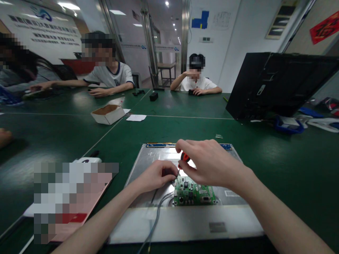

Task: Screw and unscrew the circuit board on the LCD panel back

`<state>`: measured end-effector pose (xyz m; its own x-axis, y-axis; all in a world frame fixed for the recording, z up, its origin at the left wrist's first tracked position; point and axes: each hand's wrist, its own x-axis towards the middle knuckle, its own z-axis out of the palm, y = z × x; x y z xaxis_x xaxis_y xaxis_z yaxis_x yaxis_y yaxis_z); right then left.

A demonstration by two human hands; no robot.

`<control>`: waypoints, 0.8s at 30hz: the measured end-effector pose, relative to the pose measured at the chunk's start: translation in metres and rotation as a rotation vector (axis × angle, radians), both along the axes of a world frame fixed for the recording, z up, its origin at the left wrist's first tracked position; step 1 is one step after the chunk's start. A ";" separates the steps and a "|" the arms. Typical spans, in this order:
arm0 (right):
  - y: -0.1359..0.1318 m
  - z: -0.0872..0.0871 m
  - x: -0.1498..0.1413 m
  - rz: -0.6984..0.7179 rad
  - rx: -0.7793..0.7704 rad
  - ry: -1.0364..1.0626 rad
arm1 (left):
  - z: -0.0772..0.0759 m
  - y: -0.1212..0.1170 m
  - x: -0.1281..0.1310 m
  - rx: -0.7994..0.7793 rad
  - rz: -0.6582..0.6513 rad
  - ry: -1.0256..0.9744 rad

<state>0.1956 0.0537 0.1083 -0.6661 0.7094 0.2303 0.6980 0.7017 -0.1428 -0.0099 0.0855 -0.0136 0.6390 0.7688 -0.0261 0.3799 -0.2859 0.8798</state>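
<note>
A screwdriver with a red and black handle is in my right hand, its shaft slanting down. The tip meets the upper left corner of a green circuit board. There my left hand pinches close to the tip, with fingertips together; anything between them is too small to make out. The board lies on the silver metal back of a flat display panel, which has a blue strip board along its far edge. Grey cables run from the board's left side towards me.
A pink folder with papers lies left of the panel. Further off are a white open box, a small black box and a blue tray. A large black screen stands at right. Several people sit around the green table.
</note>
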 end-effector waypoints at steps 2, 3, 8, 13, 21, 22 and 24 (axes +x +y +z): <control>0.001 0.000 0.000 0.003 -0.010 -0.004 | 0.002 -0.001 0.000 0.012 0.003 0.024; 0.002 0.000 0.000 -0.003 -0.012 -0.010 | 0.003 -0.001 0.001 0.020 0.003 0.033; 0.003 -0.001 0.000 -0.030 0.007 -0.047 | 0.002 -0.001 0.001 0.022 0.010 0.032; 0.001 -0.003 0.000 0.004 0.016 -0.002 | -0.002 0.001 -0.001 0.012 -0.002 0.026; 0.003 0.000 0.000 -0.007 -0.008 -0.035 | 0.003 -0.002 0.001 0.026 0.021 0.017; 0.004 0.000 0.000 -0.017 -0.003 -0.050 | 0.003 -0.002 0.002 0.014 0.023 0.019; 0.003 -0.001 -0.001 -0.031 0.007 -0.060 | 0.004 -0.002 0.002 0.001 0.028 0.027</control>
<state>0.1946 0.0571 0.1077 -0.6567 0.7283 0.1958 0.7264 0.6806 -0.0954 -0.0076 0.0833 -0.0097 0.6163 0.7864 -0.0421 0.4116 -0.2760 0.8686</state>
